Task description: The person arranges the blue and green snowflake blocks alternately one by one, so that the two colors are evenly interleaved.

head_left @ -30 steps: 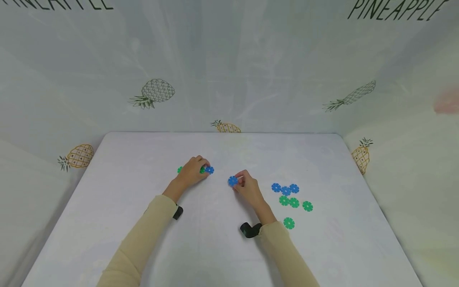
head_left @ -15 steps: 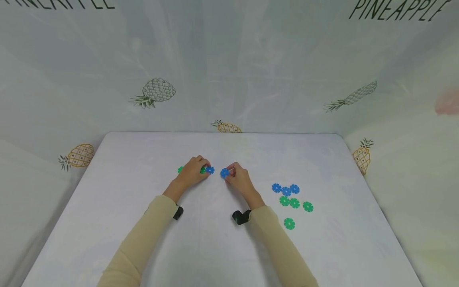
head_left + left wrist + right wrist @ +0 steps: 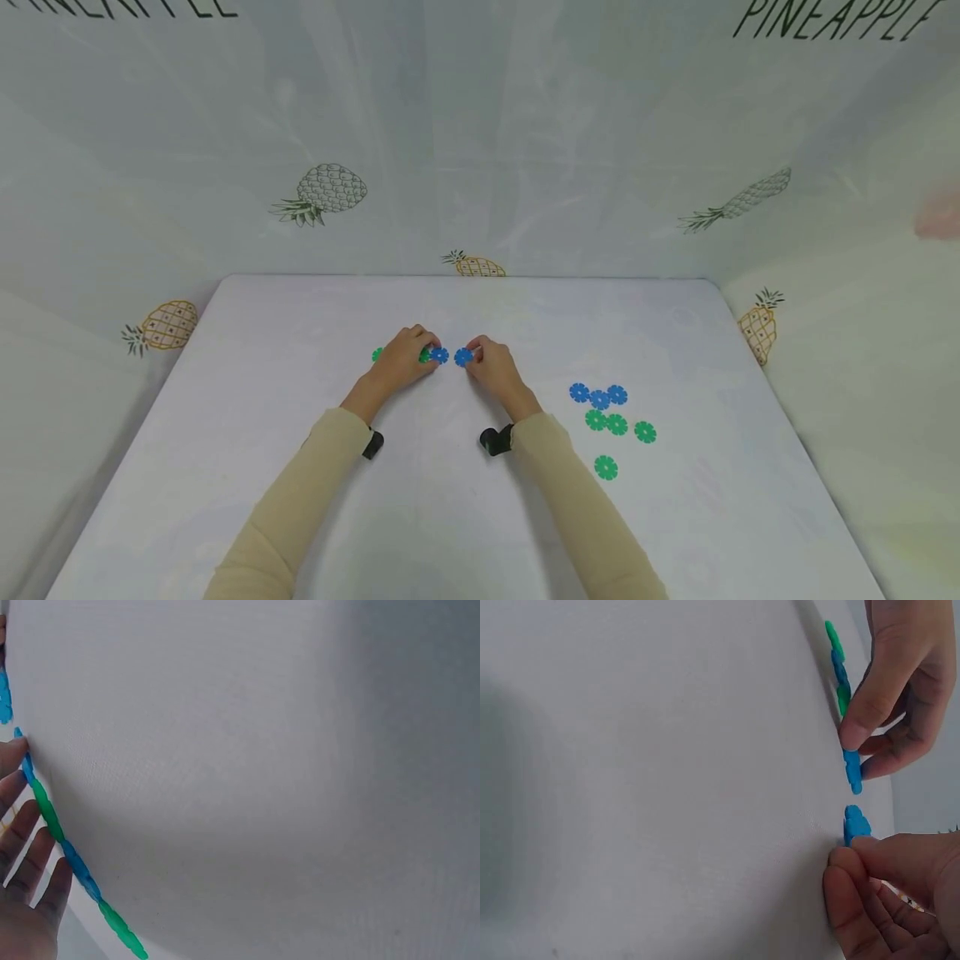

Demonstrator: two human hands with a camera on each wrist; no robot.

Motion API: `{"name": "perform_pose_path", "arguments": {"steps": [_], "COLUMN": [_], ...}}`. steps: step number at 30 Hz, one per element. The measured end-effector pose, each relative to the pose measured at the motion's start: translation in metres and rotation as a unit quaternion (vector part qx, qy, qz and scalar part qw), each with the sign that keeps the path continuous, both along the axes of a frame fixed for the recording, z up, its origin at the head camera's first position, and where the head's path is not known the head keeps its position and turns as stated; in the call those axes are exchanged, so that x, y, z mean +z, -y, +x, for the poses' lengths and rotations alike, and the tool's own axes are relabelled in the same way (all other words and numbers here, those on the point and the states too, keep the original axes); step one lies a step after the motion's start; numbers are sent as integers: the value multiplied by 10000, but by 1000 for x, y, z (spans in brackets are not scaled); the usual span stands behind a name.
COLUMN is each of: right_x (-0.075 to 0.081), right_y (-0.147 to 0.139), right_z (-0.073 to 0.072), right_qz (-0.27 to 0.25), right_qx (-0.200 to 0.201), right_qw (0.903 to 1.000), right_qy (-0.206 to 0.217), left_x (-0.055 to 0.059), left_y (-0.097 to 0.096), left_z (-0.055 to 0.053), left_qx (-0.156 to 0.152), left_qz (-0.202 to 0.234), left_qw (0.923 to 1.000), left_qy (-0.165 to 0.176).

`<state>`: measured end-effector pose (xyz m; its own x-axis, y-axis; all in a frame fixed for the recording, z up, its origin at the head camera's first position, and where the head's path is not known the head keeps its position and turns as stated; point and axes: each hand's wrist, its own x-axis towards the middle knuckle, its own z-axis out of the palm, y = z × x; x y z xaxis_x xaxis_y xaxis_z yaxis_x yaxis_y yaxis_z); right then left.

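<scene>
Mid-frame: left hand [image 3: 399, 362] pinches disc chain [image 3: 438, 356], right hand [image 3: 495, 368] blue disc [image 3: 463, 357]; likely light, stiff, best held by rim.

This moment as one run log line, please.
left hand: holds disc row; right hand: pinches blue disc; row, disc: apart; other discs: on table

Pineapple-printed sheeting [image 3: 480, 150] hangs behind the white table [image 3: 420, 508].
</scene>
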<state>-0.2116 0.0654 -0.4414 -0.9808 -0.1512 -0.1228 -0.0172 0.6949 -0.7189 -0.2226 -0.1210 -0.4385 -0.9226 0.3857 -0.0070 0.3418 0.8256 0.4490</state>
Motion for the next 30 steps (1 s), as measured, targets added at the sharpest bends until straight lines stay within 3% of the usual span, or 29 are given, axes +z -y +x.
{"name": "perform_pose_path", "arguments": {"steps": [14,20,30], "right_x": [-2,-2,1], "right_y": [3,3,4], "right_z": [-5,-5,-5], "right_qz": [38,46,399], "right_qx": [-123,-141,232], "right_qw": [9991,9987,9971], "right_qy": [403,489,605], "left_x": [4,0,-6], "left_y": [-1,-1,1], "left_z": [1,0,1], "left_qx": [9,52,56], "left_qz": [29,-30,138], "left_qw": [9999,9999,9999], "left_qy": [125,133,-79]}}
